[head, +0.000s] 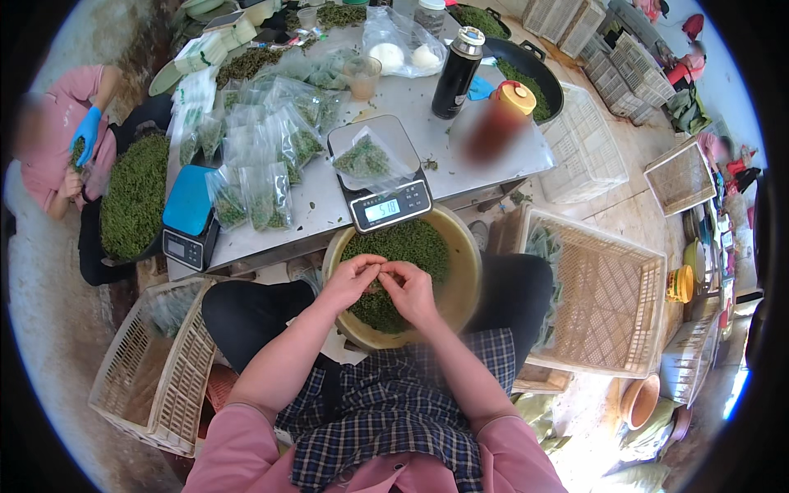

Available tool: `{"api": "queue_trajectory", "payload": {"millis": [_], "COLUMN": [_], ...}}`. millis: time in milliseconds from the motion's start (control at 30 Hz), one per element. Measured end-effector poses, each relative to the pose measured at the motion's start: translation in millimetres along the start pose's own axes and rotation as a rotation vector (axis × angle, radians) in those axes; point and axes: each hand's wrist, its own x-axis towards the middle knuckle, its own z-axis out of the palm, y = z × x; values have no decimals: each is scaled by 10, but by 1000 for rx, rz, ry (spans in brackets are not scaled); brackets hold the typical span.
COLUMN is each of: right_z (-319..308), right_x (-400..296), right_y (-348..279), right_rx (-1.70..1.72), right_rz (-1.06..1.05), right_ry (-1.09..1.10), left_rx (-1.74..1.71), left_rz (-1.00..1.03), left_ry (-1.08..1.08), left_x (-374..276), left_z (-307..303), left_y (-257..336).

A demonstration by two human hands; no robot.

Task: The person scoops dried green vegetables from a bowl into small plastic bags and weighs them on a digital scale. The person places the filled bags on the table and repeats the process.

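Note:
My left hand (352,280) and my right hand (407,289) meet at their fingertips above a round yellowish tub (468,271) of small green peppercorn-like berries (394,246). Whether something small is pinched between the fingers cannot be told. Just beyond the tub, a clear plastic bag of green sprigs (363,157) lies on a digital scale (391,206) with a lit display. Left of that scale, several filled clear bags (268,194) crowd the metal table (314,209). A second scale with a blue top (188,197) sits at the table's left corner.
A plastic crate (592,296) holding some bags is at my right, another crate (154,363) at my left. A black thermos (457,74) and a red jar with a yellow lid (499,126) stand on the table. A co-worker in blue glove (89,132) sits at left beside heaped greens (135,197).

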Motion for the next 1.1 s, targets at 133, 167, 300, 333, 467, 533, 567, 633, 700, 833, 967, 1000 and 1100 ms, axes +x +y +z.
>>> {"api": "queue_trajectory", "payload": {"millis": [133,167,300,333,467,533,567,633,700,833,967,1000,1100], "right_z": [-92,-116,-245,-291,-405,-440,-439,-425,-427,-412,-426,-421,-392], "right_x": [41,54,123,154,235,253,249,248,253,256,289,296,310], "right_y": [30,43,-57,-53,-165,-235,-257,-284,-280,-275,-382,-366,-273], "right_rx": [-17,-20,18,54,410,516,583,717,777,747,501,437,216], "right_rz": [45,62,112,112,234,278,299,338,365,370,272,218,17], "right_ry": [54,67,128,134,37,-49,-65,-94,-84,-127,-195,-215,-139], "left_rx": [105,118,138,245,341,156,63,-6,-37,-59,-4,8,120], "left_rz": [94,91,93,112,397,384,378,283,177,148,151,145,139], "left_ry": [18,20,32,35,103,-38,-108,-97,-122,-77,-93,-102,-140], "left_x": [68,72,59,62,23,37,31,20,37,-7,-24,-37,-48], "left_z": [-27,-31,-31,-44,-9,9,27,67,47,64,44,48,48], "left_y": [-26,-1,67,93,249,272,278,300,298,346,361,384,414]}}
